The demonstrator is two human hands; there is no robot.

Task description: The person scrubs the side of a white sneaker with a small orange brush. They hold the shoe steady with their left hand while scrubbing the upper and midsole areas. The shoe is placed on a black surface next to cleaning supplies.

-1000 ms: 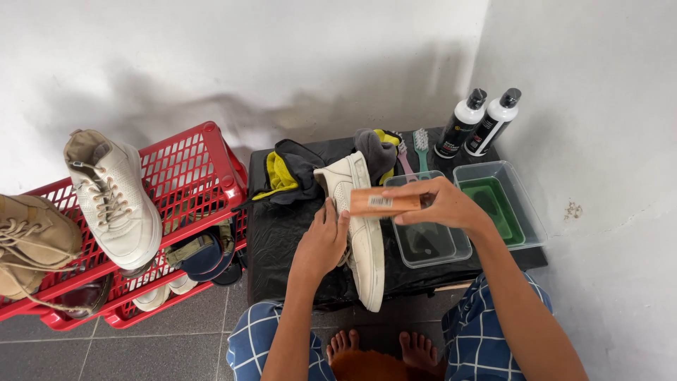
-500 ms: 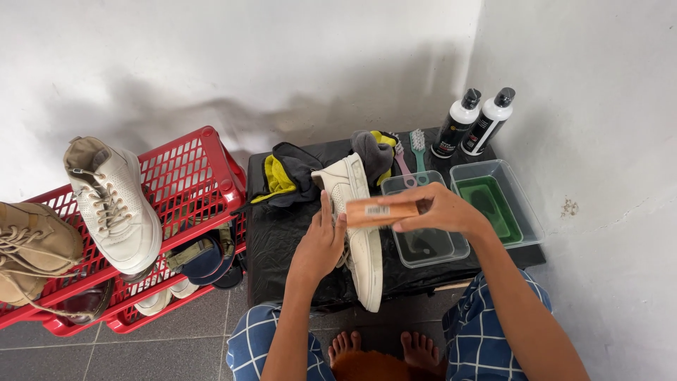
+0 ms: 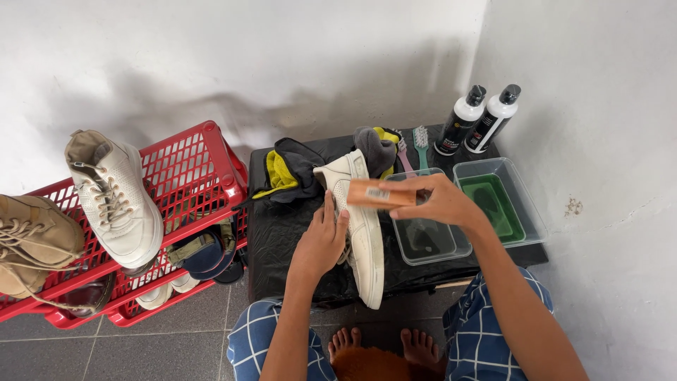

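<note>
Two bare feet [image 3: 384, 343] sit nearest me on the grey tiled floor [image 3: 169, 331], flanked by knees in blue checked cloth. Just beyond them I see my left hand [image 3: 321, 243] curled around the side of a white sneaker [image 3: 361, 226], gripping it with the fingers up against the smooth leather upper; the shoe lies lengthwise on a low table wrapped in wrinkled black plastic [image 3: 282, 240], its toe hanging over the near edge. My right hand [image 3: 437, 201] is clasped around a small orange wooden brush block [image 3: 375, 192] with a pale rectangular label on its side, held just above the sneaker's heel end. Beside that hand sit two clear rectangular plastic tubs: the nearer tub [image 3: 427, 236] looks to hold clear liquid, the right-hand tub [image 3: 501, 201] shows green inside. Further back on the table I make out crumpled grey and yellow cloths [image 3: 289, 169], a dark grey sock-like bundle [image 3: 377, 148], and two toothbrush-shaped brushes [image 3: 416, 144], one pink, one teal. At the far right corner stand two white cylindrical bottles [image 3: 479, 120] with black caps and dark labels. To the left, a red plastic lattice rack [image 3: 204, 169] carries a scuffed white lace-up sneaker [image 3: 116, 197] and a tan suede boot [image 3: 35, 243], with darker shoes tucked beneath. Rough white plaster wall [image 3: 282, 56] closes the back.
</note>
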